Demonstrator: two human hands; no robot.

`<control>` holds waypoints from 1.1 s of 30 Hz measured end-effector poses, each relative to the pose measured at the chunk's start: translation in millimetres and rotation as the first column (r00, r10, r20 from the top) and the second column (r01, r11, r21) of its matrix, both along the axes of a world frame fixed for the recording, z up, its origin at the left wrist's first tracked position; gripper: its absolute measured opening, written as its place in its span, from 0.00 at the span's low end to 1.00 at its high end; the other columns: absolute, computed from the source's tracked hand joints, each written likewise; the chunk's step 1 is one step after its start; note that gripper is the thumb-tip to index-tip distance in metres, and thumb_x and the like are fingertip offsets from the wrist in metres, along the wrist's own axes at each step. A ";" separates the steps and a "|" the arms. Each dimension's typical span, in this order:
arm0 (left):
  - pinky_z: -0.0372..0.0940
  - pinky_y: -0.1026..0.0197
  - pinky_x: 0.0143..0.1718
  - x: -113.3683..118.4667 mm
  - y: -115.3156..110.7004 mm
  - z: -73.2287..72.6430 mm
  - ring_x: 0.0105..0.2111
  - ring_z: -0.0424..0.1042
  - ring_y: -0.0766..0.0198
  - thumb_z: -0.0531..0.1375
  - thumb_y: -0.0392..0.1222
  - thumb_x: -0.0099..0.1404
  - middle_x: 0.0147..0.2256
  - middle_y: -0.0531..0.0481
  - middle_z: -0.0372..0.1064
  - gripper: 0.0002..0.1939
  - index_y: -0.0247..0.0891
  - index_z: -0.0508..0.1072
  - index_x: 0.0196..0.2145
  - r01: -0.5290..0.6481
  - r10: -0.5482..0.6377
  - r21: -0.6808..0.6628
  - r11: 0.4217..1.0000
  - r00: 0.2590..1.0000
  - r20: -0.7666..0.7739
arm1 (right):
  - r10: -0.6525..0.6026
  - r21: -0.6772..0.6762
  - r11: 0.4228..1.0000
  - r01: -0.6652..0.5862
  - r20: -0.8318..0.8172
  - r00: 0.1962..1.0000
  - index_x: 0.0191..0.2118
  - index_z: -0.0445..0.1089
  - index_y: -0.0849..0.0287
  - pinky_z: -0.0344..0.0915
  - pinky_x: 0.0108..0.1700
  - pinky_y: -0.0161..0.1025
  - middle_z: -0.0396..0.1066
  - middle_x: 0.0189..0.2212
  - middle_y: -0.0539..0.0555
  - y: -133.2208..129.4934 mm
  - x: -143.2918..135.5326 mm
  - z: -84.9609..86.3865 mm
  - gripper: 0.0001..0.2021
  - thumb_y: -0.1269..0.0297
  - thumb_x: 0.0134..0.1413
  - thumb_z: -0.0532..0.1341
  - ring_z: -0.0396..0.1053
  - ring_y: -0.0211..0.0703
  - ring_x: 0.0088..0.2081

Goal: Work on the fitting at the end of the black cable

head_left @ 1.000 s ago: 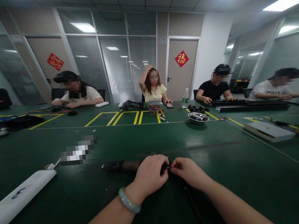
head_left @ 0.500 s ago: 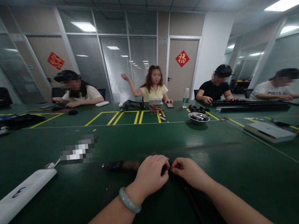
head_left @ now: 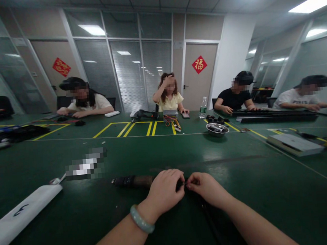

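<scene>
My left hand (head_left: 166, 189), with a pale green bangle on its wrist, lies curled over the right end of a dark rod-shaped handle (head_left: 134, 181). The handle has a brownish middle section and a small shiny left tip. Close by, my right hand (head_left: 205, 187) pinches with thumb and forefinger right beside the left fingertips. Whatever is between those fingers is too small and dark to make out. From under my right hand a thin dark rod (head_left: 210, 219) runs toward the near table edge; its join with the handle is hidden.
A white power strip (head_left: 25, 218) lies at the left on the green table (head_left: 89, 228). Farther off are a metal bowl (head_left: 217, 130) of small parts, a water bottle (head_left: 203, 108), coloured wires (head_left: 173, 121) and a pale flat box (head_left: 295, 144). Several people sit across the table.
My hands stay in almost the same place, with only slight finger movement. Across the table, the middle person's raised hand has moved to their head.
</scene>
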State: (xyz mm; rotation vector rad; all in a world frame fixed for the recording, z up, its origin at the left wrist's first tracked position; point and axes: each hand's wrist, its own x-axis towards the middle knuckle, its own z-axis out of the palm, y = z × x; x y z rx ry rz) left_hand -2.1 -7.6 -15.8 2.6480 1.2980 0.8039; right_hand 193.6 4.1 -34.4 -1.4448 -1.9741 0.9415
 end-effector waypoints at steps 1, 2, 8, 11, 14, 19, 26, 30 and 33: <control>0.61 0.54 0.47 -0.2 0.0 0.4 0.42 0.69 0.58 0.58 0.36 0.59 0.40 0.51 0.70 0.06 0.40 0.69 0.36 0.003 -0.003 -0.001 1.000 1.000 0.001 | 0.001 -0.001 1.000 -0.001 0.002 1.000 0.33 0.73 0.58 0.59 0.31 0.32 0.74 0.28 0.50 0.3 0.2 -0.4 0.05 0.65 0.51 0.61 0.68 0.38 0.30; 0.61 0.53 0.47 -0.4 0.0 1.0 0.42 0.69 0.58 0.58 0.36 0.59 0.40 0.51 0.70 0.06 0.40 0.69 0.36 0.007 -0.007 -0.003 1.000 1.000 0.002 | 0.001 -0.002 1.000 -0.001 0.006 1.000 0.33 0.73 0.58 0.59 0.32 0.32 0.74 0.28 0.50 0.5 0.4 -0.5 0.05 0.65 0.51 0.61 0.68 0.38 0.30; 0.61 0.54 0.49 -1.3 -1.1 4.5 0.42 0.68 0.59 0.58 0.34 0.58 0.40 0.51 0.70 0.07 0.40 0.69 0.36 0.026 -0.026 -0.014 1.000 1.000 -0.014 | -0.009 0.000 1.000 0.009 0.022 1.000 0.32 0.73 0.58 0.59 0.32 0.32 0.74 0.29 0.50 -1.5 0.4 3.4 0.05 0.65 0.52 0.60 0.68 0.38 0.31; 0.61 0.54 0.48 -1.2 -1.0 3.3 0.42 0.69 0.59 0.58 0.35 0.59 0.40 0.51 0.70 0.08 0.41 0.69 0.37 0.015 -0.015 -0.017 1.000 1.000 0.001 | -0.018 -0.002 1.000 0.018 0.038 0.999 0.33 0.73 0.58 0.58 0.31 0.32 0.74 0.29 0.50 -2.2 -0.6 5.5 0.05 0.65 0.51 0.60 0.68 0.38 0.30; 0.62 0.54 0.47 -1.4 0.5 0.7 0.43 0.69 0.59 0.58 0.36 0.60 0.41 0.50 0.69 0.07 0.40 0.68 0.38 -0.002 0.002 -0.018 1.000 1.000 0.027 | -0.019 -0.009 1.000 0.020 0.046 0.999 0.33 0.73 0.58 0.58 0.31 0.32 0.74 0.29 0.50 -2.7 -1.6 7.3 0.05 0.65 0.51 0.60 0.69 0.38 0.30; 0.62 0.54 0.47 -2.9 3.1 -0.9 0.44 0.68 0.59 0.59 0.36 0.61 0.42 0.51 0.70 0.04 0.40 0.69 0.36 0.021 -0.021 -0.021 1.000 1.000 0.011 | -0.011 -0.018 1.000 0.012 0.064 0.998 0.34 0.73 0.58 0.60 0.32 0.33 0.75 0.30 0.51 -4.2 -1.3 10.5 0.06 0.64 0.52 0.60 0.70 0.39 0.31; 0.62 0.55 0.47 -2.9 4.0 -0.9 0.43 0.69 0.60 0.59 0.37 0.62 0.42 0.52 0.70 0.03 0.40 0.69 0.35 0.032 -0.032 -0.028 0.999 0.999 0.002 | 0.009 -0.008 1.000 -0.009 0.057 0.998 0.34 0.73 0.58 0.60 0.33 0.33 0.75 0.30 0.51 -2.6 -1.0 9.0 0.06 0.64 0.52 0.60 0.70 0.39 0.32; 0.62 0.55 0.47 -2.5 2.9 -0.5 0.42 0.69 0.59 0.59 0.38 0.62 0.40 0.51 0.70 0.04 0.40 0.69 0.36 0.033 -0.033 -0.023 0.999 0.999 -0.015 | 0.003 -0.016 1.000 -0.002 0.064 0.998 0.34 0.73 0.59 0.60 0.33 0.34 0.75 0.30 0.51 -1.9 -1.7 7.5 0.07 0.64 0.53 0.60 0.70 0.40 0.32; 0.62 0.55 0.47 -2.8 1.6 0.8 0.42 0.68 0.60 0.59 0.38 0.62 0.40 0.51 0.69 0.06 0.40 0.68 0.38 0.020 -0.021 -0.028 0.999 1.000 -0.008 | 0.001 -0.023 1.000 0.000 0.055 0.998 0.34 0.73 0.59 0.60 0.33 0.34 0.75 0.30 0.51 -2.4 -1.9 8.5 0.06 0.64 0.52 0.60 0.70 0.40 0.32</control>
